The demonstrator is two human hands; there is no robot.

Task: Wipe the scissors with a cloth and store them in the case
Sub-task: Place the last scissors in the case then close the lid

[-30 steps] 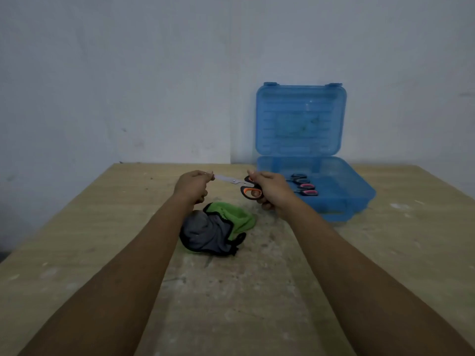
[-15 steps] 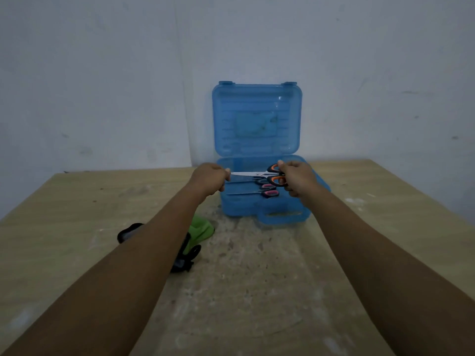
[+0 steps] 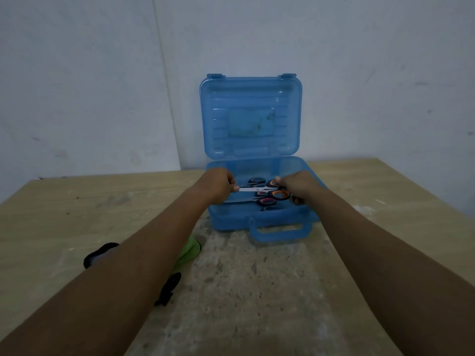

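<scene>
An orange-handled pair of scissors [image 3: 267, 190] hangs level over the open blue plastic case [image 3: 267, 219]. My left hand [image 3: 218, 186] pinches the blade tip and my right hand [image 3: 298, 186] grips the orange handles. Below them, inside the case, lie pink-handled scissors [image 3: 264, 201] and a dark-handled pair [image 3: 256, 180]. The case lid [image 3: 250, 116] stands upright against the wall. A green and grey cloth [image 3: 190, 250] lies on the table, mostly hidden under my left forearm.
The wooden table [image 3: 77, 214] has a worn pale patch in the middle. The case's carrying handle [image 3: 280, 231] juts toward me. A grey wall rises right behind the case.
Both hands carried the orange-handled scissors away from the cloth and over the open case, then lowered them a little. The view turned to centre the case.
</scene>
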